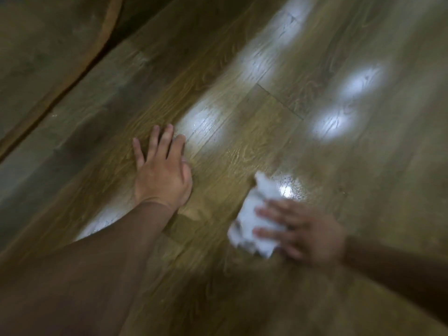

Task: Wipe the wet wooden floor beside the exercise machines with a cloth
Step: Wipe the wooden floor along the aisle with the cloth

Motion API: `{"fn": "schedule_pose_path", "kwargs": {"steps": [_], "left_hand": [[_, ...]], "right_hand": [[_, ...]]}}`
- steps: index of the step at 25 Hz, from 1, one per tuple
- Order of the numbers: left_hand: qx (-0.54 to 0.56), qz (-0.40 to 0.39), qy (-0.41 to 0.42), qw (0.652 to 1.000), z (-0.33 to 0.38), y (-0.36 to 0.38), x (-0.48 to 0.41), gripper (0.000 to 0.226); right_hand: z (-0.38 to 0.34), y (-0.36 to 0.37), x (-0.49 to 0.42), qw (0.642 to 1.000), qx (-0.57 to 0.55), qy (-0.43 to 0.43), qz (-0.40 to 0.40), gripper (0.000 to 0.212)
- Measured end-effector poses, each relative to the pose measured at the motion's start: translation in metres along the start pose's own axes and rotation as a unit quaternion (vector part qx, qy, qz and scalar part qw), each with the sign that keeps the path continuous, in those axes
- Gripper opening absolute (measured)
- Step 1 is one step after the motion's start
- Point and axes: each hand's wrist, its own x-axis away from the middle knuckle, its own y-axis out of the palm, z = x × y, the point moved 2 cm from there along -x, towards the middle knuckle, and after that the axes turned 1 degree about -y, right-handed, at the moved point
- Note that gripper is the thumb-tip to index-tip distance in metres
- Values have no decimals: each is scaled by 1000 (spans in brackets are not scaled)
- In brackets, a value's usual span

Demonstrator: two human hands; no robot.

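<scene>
Plainly, the left hand [161, 170] lies flat on the wooden floor [242, 132] at mid-frame, palm down and fingers spread. To the lower right, the right hand [305, 229] is smeared by blur. Its fingers lie stretched across a crumpled white cloth [254, 214], pressing it to the boards, and its thumb is out of sight. Bright glare patches dot the planks. At upper left a curved brown edge [103, 44] crosses the frame, too blurred to identify.
</scene>
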Motion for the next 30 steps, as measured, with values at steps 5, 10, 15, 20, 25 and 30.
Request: {"fn": "schedule_pose_path", "kwargs": {"steps": [5, 10, 15, 20, 25, 30], "left_hand": [[32, 29, 1, 999, 2, 0, 0, 52], [26, 33, 1, 999, -1, -1, 0, 43], [-19, 43, 6, 999, 5, -4, 6, 47], [6, -10, 182, 983, 114, 4, 27, 47], [-58, -72, 151, 984, 204, 61, 29, 53], [-75, -72, 143, 984, 200, 57, 26, 56]], "right_hand": [[157, -41, -27, 904, -4, 412, 114, 65], [12, 4, -57, 864, -46, 467, 183, 54], [-178, 58, 67, 991, -34, 115, 61, 44], [-96, 50, 105, 993, -41, 104, 49, 50], [126, -8, 89, 903, 29, 410, 122, 59], [138, -16, 66, 814, -52, 556, 162, 54]]}}
